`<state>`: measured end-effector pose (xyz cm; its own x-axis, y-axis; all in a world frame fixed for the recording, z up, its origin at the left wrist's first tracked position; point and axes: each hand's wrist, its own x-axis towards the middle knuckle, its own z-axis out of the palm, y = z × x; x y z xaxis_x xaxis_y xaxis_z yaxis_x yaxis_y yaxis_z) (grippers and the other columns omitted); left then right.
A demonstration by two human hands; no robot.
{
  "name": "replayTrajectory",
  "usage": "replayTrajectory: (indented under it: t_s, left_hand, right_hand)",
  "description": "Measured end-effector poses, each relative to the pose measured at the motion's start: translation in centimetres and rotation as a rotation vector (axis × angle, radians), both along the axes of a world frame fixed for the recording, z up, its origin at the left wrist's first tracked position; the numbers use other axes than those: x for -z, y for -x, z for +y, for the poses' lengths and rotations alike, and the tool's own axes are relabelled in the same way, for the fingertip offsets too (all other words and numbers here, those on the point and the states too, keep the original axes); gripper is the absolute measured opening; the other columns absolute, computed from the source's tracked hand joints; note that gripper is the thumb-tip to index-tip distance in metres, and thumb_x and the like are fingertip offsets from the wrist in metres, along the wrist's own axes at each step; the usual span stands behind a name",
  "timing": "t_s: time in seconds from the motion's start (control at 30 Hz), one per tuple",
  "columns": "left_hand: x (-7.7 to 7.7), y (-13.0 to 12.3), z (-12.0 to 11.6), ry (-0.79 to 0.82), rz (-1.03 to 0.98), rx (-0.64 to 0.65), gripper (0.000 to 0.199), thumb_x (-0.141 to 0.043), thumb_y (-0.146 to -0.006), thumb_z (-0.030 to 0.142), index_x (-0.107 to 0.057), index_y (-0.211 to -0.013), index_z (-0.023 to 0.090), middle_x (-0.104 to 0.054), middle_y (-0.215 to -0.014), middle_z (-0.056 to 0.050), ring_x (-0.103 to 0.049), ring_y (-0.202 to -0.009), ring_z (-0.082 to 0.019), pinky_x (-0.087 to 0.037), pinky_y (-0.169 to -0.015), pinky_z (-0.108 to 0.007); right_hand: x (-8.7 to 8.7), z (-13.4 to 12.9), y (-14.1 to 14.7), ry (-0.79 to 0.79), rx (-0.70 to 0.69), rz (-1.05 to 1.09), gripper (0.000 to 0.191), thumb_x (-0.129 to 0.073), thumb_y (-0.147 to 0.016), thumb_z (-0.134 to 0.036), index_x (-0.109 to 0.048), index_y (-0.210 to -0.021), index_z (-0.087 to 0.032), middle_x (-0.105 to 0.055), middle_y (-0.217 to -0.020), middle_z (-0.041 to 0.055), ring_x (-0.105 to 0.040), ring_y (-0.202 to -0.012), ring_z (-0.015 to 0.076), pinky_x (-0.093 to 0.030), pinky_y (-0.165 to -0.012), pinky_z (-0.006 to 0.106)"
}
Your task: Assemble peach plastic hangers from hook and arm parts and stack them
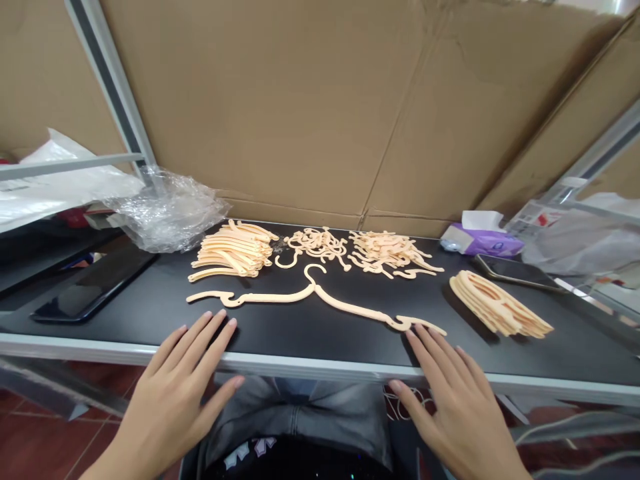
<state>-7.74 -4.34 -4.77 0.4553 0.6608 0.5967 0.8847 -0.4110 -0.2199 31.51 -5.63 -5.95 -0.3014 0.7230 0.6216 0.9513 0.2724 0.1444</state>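
A cream hanger [280, 297] lies spread out on the black table [300, 340], its hook pointing away from me and an end piece at each side. My left hand [185, 380] rests at the front edge, fingers spread, just below the hanger's left end. My right hand [447, 393] lies open too, its fingertips at or beside the right end piece. Behind the hanger are a pile of curved arms [233, 250], a heap of small hooks [317, 243] with one loose hook beside it, and a heap of end pieces [390, 252].
A stack of cream hangers [497, 303] sits at the right, near a phone [520, 272] and a purple tissue pack [485, 240]. Crumpled clear plastic [167, 210] and a black device [95, 283] are on the left. Cardboard [280, 107] stands behind the table.
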Motion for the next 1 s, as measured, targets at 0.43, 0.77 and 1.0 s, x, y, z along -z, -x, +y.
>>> replayTrajectory:
  t_s: [0.43, 0.77, 1.0]
  left_hand:
    - [0.4, -0.3, 0.0, -0.024, -0.039, -0.027, 0.063, -0.052, -0.094, 0.046, -0.042, -0.149, 0.016, -0.053, -0.148, -0.012, -0.050, -0.135, -0.032, -0.029, -0.115, -0.046]
    - [-0.4, -0.3, -0.1, 0.047, -0.113, -0.047, 0.053, -0.047, -0.096, 0.044, -0.047, -0.144, 0.022, -0.056, -0.144, -0.010, -0.053, -0.131, -0.033, -0.037, -0.109, -0.046]
    - [-2.4, -1.1, 2.5, 0.058, -0.125, -0.081, 0.058, -0.039, -0.099, 0.045, -0.041, -0.149, 0.016, -0.050, -0.150, -0.014, -0.044, -0.140, -0.035, -0.034, -0.115, -0.054]
  right_hand:
    - [0.5, 0.1, 0.2, -0.067, 0.016, 0.011, 0.064, -0.045, -0.097, -0.049, -0.037, -0.150, -0.015, -0.057, -0.142, 0.0171, -0.055, -0.129, 0.0328, -0.037, -0.108, 0.051]
    - [-0.2, 0.1, 0.1, -0.023, 0.012, 0.057, 0.058, -0.045, -0.096, -0.051, -0.044, -0.143, -0.016, -0.060, -0.137, 0.0176, -0.057, -0.124, 0.0345, -0.042, -0.098, 0.051]
    - [-2.4, 2.3, 0.5, -0.067, -0.018, 0.111, 0.046, -0.046, -0.099, -0.042, -0.054, -0.134, -0.013, -0.061, -0.135, 0.0178, -0.053, -0.128, 0.0347, -0.044, -0.100, 0.050]
